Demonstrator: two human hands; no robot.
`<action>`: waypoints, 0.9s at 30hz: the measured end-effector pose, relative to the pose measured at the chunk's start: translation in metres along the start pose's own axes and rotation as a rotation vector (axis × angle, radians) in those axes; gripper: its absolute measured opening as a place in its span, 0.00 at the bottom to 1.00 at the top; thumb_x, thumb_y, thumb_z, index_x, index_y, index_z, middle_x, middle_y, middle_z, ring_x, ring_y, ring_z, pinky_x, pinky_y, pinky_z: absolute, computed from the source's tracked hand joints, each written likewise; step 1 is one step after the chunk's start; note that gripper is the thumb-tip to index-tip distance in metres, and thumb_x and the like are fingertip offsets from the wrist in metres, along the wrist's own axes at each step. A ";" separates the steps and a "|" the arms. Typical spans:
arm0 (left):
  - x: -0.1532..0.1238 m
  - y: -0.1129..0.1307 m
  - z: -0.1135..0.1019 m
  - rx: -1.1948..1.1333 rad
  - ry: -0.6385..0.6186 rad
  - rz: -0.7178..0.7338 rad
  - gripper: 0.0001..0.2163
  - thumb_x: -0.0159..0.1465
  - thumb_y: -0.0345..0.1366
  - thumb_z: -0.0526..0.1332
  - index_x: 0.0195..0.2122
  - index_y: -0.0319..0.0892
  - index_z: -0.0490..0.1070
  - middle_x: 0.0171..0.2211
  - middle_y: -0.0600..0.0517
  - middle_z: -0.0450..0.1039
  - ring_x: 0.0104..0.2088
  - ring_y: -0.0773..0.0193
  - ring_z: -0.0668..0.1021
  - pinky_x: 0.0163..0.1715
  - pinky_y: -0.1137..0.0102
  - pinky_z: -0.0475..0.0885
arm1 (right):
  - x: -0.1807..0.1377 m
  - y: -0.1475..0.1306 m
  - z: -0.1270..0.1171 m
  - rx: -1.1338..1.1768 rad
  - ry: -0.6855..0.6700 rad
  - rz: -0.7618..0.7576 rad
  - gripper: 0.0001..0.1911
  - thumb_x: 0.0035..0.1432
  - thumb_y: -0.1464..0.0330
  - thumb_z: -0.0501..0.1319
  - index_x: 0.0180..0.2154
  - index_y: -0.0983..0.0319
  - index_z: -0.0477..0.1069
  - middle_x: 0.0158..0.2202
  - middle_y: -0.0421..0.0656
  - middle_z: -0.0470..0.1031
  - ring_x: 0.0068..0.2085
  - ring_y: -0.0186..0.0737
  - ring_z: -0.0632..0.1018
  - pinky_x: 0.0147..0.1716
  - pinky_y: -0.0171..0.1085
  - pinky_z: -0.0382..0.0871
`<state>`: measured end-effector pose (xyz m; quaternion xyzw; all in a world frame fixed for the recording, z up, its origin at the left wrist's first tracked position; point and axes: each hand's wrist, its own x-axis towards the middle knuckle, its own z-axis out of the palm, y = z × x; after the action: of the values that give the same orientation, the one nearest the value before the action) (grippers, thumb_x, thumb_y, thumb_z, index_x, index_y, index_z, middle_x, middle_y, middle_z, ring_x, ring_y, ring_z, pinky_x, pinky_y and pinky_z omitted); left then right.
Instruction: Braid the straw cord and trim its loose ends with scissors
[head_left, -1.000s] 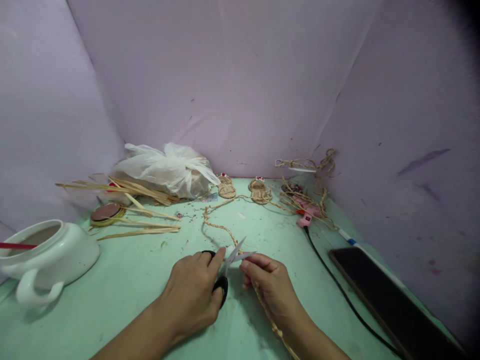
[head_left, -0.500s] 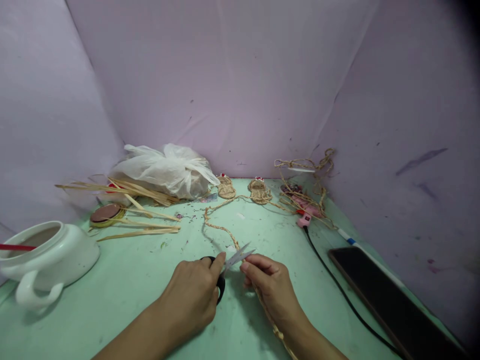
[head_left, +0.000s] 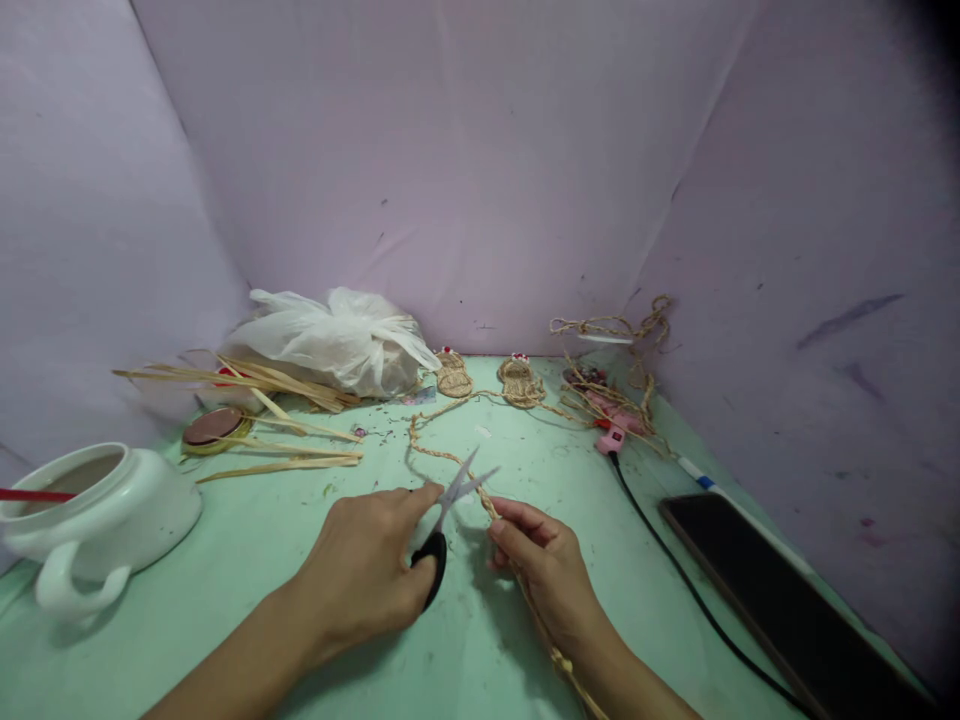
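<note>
"Main thing, and where?"

"A braided cord (head_left: pixel 433 454), straw-gold and slightly uneven, on a pale green tabletop (head_left: pixel 472 665). Laid out from near a pink tool (head_left: pixel 611 438) at the far right, leftward just nearside of a pair of small woven sandals (head_left: pixel 454 377), then bent around and brought near, into the right hand (head_left: pixel 546 560)."

"Texture?"

"Strands crossed in small, plump bumps, like plaited hair, most clearly just before the right hand. Thinner and rougher across the far stretch. Past the hand, along the wrist toward the near edge, flatter and paler, with a knot-like lump (head_left: pixel 561 662) partway."

"Grip on it?"

"Pinched between right thumb and fingertips; other fingers curled, partly hidden."

"And the left hand (head_left: pixel 367 560)?"

"Closed around black-handled scissors (head_left: pixel 433 560), with thumb in the near loop and index finger pointed toward the blades. Silver blades (head_left: pixel 452 490) parted in a narrow V, aimed far and right, overlapping the cord in view. Around it or only above it? Impossible to tell."

"Surroundings?"

"On the left, a white pot (head_left: pixel 142 510), pale straw strips (head_left: pixel 300 388) and, farther off, a tied white plastic bag (head_left: pixel 337 345). At the near right, a dark phone (head_left: pixel 765 590)."
</note>
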<state>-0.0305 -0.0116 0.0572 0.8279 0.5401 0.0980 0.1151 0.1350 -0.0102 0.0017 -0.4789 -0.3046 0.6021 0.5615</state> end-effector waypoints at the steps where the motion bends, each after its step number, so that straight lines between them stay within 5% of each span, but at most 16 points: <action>1: -0.001 0.001 0.002 0.042 -0.021 0.028 0.22 0.52 0.34 0.53 0.50 0.46 0.61 0.33 0.51 0.71 0.34 0.59 0.71 0.33 0.68 0.64 | 0.000 0.001 -0.001 -0.014 -0.008 -0.008 0.11 0.35 0.70 0.66 0.27 0.65 0.75 0.16 0.36 0.69 0.17 0.29 0.65 0.20 0.33 0.63; 8: -0.005 0.011 0.020 0.184 -0.022 0.076 0.28 0.53 0.34 0.51 0.57 0.37 0.54 0.39 0.43 0.66 0.40 0.53 0.65 0.44 0.57 0.59 | 0.001 0.007 -0.003 -0.138 -0.058 -0.082 0.08 0.40 0.71 0.63 0.28 0.65 0.76 0.20 0.40 0.72 0.21 0.32 0.67 0.23 0.33 0.62; 21: -0.006 0.008 0.024 0.142 -0.127 0.067 0.27 0.54 0.29 0.49 0.57 0.35 0.54 0.38 0.43 0.69 0.39 0.55 0.68 0.42 0.60 0.63 | -0.003 0.004 -0.003 -0.341 -0.086 -0.251 0.06 0.46 0.70 0.60 0.21 0.63 0.73 0.21 0.38 0.66 0.24 0.33 0.66 0.24 0.32 0.60; 27: -0.001 0.002 0.016 0.073 -0.148 0.063 0.22 0.55 0.29 0.49 0.52 0.43 0.59 0.30 0.48 0.70 0.31 0.60 0.71 0.31 0.68 0.65 | -0.003 0.004 -0.003 -0.133 -0.040 -0.110 0.07 0.43 0.68 0.64 0.28 0.63 0.74 0.23 0.39 0.71 0.23 0.32 0.68 0.25 0.33 0.63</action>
<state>-0.0245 -0.0151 0.0421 0.8530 0.5071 0.0205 0.1215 0.1355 -0.0140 -0.0027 -0.4855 -0.3812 0.5581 0.5545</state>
